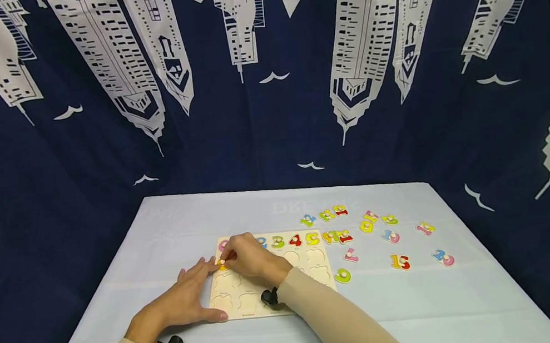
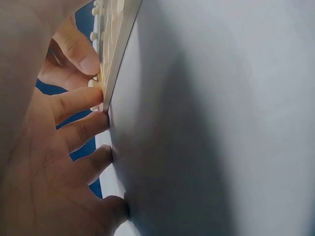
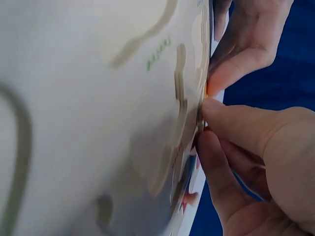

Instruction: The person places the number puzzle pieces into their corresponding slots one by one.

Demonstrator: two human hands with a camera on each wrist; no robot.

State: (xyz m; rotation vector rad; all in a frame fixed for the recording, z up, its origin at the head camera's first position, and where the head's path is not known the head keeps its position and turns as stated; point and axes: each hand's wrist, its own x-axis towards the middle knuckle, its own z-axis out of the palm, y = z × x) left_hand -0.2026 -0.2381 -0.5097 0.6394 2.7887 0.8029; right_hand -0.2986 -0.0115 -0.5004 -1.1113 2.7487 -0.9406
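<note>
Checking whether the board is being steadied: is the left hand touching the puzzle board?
Touching. The left wrist view shows the left hand with fingertips pressed against the edge of the puzzle board.

The puzzle board [image 1: 267,284] looked like pale, unfinished wood, matt and smooth, with shallow routed cutouts. The number pieces [image 1: 400,261] had glossy painted tops in bright colours. The bench [image 1: 421,312] wore a smooth, matt light-grey cover, and the backdrop [image 1: 268,110] was printed cloth, soft and matt.
</note>
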